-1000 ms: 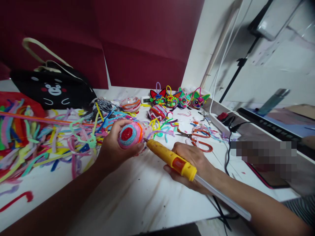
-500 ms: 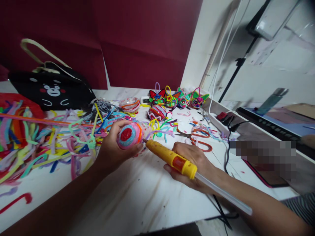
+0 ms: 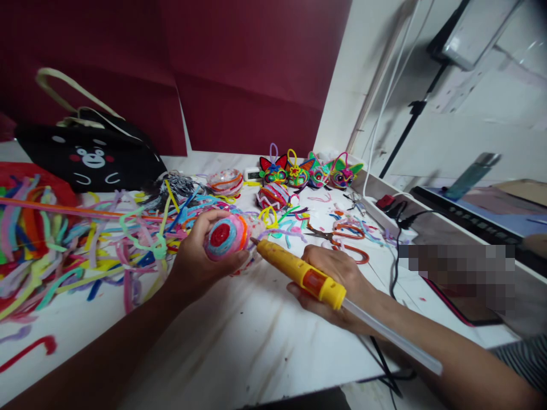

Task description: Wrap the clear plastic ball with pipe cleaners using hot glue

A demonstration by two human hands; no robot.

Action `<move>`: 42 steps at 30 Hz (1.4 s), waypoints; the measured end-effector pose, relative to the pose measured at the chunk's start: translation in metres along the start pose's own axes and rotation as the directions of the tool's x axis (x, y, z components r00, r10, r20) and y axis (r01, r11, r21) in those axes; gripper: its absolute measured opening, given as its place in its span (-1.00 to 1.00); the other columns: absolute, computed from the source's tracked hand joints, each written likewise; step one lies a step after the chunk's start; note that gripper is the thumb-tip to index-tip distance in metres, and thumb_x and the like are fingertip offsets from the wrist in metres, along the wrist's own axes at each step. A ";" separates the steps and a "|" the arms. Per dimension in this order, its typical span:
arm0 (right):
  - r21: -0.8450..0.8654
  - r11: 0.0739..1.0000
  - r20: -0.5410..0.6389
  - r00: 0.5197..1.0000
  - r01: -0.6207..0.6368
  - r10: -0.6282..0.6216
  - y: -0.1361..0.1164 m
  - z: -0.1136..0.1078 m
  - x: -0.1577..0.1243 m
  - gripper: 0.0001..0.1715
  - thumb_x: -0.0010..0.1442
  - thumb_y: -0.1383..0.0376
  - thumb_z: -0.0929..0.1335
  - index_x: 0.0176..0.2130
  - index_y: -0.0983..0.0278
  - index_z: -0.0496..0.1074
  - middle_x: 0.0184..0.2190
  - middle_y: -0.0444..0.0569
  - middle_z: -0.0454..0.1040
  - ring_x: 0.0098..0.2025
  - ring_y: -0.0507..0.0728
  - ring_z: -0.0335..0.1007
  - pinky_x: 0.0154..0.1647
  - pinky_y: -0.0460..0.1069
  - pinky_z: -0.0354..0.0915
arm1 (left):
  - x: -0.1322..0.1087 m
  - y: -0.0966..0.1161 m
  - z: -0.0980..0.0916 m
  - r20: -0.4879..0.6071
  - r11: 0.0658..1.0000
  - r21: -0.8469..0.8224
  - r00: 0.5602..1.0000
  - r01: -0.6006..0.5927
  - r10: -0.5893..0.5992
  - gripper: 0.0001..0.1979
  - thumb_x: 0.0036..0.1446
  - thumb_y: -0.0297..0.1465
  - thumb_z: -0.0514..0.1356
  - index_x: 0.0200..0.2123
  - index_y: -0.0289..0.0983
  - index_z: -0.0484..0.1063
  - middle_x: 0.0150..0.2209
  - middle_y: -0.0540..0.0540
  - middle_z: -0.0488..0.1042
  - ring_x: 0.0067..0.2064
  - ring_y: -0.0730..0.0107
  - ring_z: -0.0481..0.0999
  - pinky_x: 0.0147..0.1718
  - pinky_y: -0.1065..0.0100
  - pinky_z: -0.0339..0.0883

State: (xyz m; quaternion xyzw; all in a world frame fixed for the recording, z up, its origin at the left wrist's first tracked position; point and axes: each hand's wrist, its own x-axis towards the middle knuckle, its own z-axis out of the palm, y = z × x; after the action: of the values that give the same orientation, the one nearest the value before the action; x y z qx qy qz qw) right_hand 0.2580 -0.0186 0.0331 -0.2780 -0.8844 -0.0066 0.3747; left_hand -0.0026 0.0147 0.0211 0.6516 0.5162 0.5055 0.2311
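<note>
My left hand is wrapped round a ball coiled with pipe cleaners in rings of red, blue, pink and orange; part of it is bare and clear. In my right hand is a yellow hot glue gun, with a long clear glue stick poking out of its back. The gun's nozzle points at the ball's right side, close to the orange ring; whether it touches I cannot tell. A purple pipe cleaner lies just beyond the nozzle.
Loose pipe cleaners are heaped on the left before a black bag. Orange-handled scissors lie beyond my right hand. Several cat-faced ornaments and two more wrapped balls stand at the back. A power strip lies right.
The glue gun and my right hand have shifted slightly right, drawing the nozzle a little off the ball. My left hand and the ball have barely moved.
</note>
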 end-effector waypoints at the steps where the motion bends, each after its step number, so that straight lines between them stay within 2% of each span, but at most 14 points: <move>1: 0.013 1.000 0.006 1.000 0.002 -0.002 0.000 0.000 0.000 -0.72 0.36 0.21 0.33 -0.36 0.16 0.17 -0.50 -0.18 0.34 -0.52 0.03 0.27 -0.51 -0.03 0.11 | 0.000 0.000 0.000 -0.005 1.000 0.006 1.000 -0.001 0.001 -0.34 -0.21 -0.10 0.45 -0.02 -0.12 0.37 -0.20 -0.06 0.56 -0.28 0.18 0.59 -0.33 0.27 0.51; 7: 0.091 0.996 0.056 0.998 -0.013 0.008 -0.002 0.000 0.000 -0.76 0.33 0.28 0.34 -0.34 0.16 0.18 -0.48 -0.14 0.37 -0.50 0.05 0.30 -0.49 -0.02 0.15 | 0.001 0.003 0.001 -0.011 1.000 0.020 1.000 0.015 -0.015 -0.36 -0.21 -0.11 0.45 -0.03 -0.10 0.37 -0.18 -0.05 0.56 -0.26 0.16 0.59 -0.31 0.26 0.53; 14: 0.013 1.000 0.015 1.000 -0.016 0.015 -0.001 -0.003 0.002 -0.71 0.39 0.21 0.31 -0.35 0.16 0.15 -0.50 -0.16 0.35 -0.52 0.04 0.28 -0.50 -0.02 0.14 | 0.001 0.006 0.000 0.003 1.000 -0.008 1.000 0.010 -0.010 -0.38 -0.22 -0.12 0.45 -0.06 -0.10 0.37 -0.23 -0.04 0.56 -0.28 0.15 0.59 -0.33 0.24 0.53; 18: 0.019 1.000 0.029 1.000 -0.005 0.005 -0.001 -0.002 0.002 -0.71 0.39 0.20 0.30 -0.37 0.17 0.17 -0.49 -0.16 0.36 -0.51 0.02 0.28 -0.50 -0.04 0.13 | 0.000 0.005 0.001 0.009 1.000 -0.012 1.000 0.023 -0.023 -0.38 -0.21 -0.12 0.45 -0.06 -0.11 0.38 -0.24 -0.03 0.57 -0.30 0.17 0.59 -0.35 0.26 0.53; 24: 0.094 0.995 0.059 0.998 -0.018 0.013 -0.001 -0.003 0.002 -0.73 0.32 0.27 0.35 -0.36 0.16 0.18 -0.49 -0.14 0.37 -0.51 0.06 0.30 -0.50 -0.01 0.15 | 0.001 -0.002 0.000 0.038 1.000 0.002 0.999 -0.027 0.027 -0.39 -0.12 -0.13 0.46 -0.01 -0.14 0.38 -0.25 0.00 0.58 -0.32 0.22 0.60 -0.36 0.30 0.53; 30: 0.093 0.995 0.063 0.998 -0.029 0.023 -0.002 -0.005 0.002 -0.73 0.31 0.25 0.36 -0.36 0.15 0.17 -0.50 -0.13 0.40 -0.51 0.08 0.32 -0.50 0.01 0.17 | -0.002 -0.007 0.001 0.019 0.998 -0.008 0.997 -0.070 0.070 -0.43 -0.06 -0.10 0.41 0.01 -0.12 0.40 -0.24 0.07 0.57 -0.31 0.27 0.61 -0.37 0.33 0.52; 37: 0.043 0.998 0.010 0.999 -0.035 0.034 0.004 -0.002 0.000 -0.73 0.34 0.20 0.33 -0.36 0.15 0.17 -0.50 -0.18 0.36 -0.52 0.03 0.29 -0.52 -0.03 0.12 | 0.001 -0.001 0.001 0.033 1.000 -0.018 0.999 -0.007 0.008 -0.38 -0.18 -0.13 0.46 -0.03 -0.14 0.39 -0.23 -0.04 0.58 -0.29 0.16 0.62 -0.36 0.29 0.54; 42: 0.039 0.998 -0.066 0.997 -0.047 0.049 0.009 0.005 -0.003 -0.73 0.35 0.17 0.30 -0.37 0.17 0.18 -0.49 -0.19 0.34 -0.52 0.01 0.24 -0.52 -0.03 0.09 | -0.003 0.000 0.002 0.047 0.999 -0.041 0.998 -0.030 0.032 -0.39 -0.13 -0.13 0.46 0.00 -0.12 0.39 -0.25 0.00 0.59 -0.34 0.23 0.60 -0.38 0.32 0.53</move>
State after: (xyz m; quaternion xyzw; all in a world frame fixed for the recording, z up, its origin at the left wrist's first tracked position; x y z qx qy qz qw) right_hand 0.2612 -0.0115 0.0257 -0.2918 -0.8644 0.0097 0.4093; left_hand -0.0006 0.0121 0.0192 0.6665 0.4900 0.5038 0.2485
